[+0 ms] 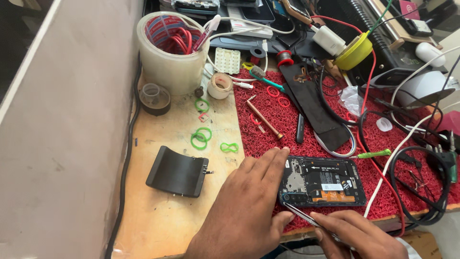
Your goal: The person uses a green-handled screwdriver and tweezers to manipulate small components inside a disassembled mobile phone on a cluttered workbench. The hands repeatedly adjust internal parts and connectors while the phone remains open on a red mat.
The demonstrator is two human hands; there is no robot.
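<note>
An opened phone lies back-up on the red mat, its black battery and circuit board exposed. My left hand rests flat beside it, fingers against the phone's left end, thumb near its lower left corner. My right hand is at the bottom edge, gripping metal tweezers whose tip points at the phone's lower left corner.
A curved black cover and green rubber rings lie on the wooden bench. Big tape roll with red wires stands at back left. A copper-coloured tool, green-handled screwdriver, cables, and a yellow spool crowd the mat.
</note>
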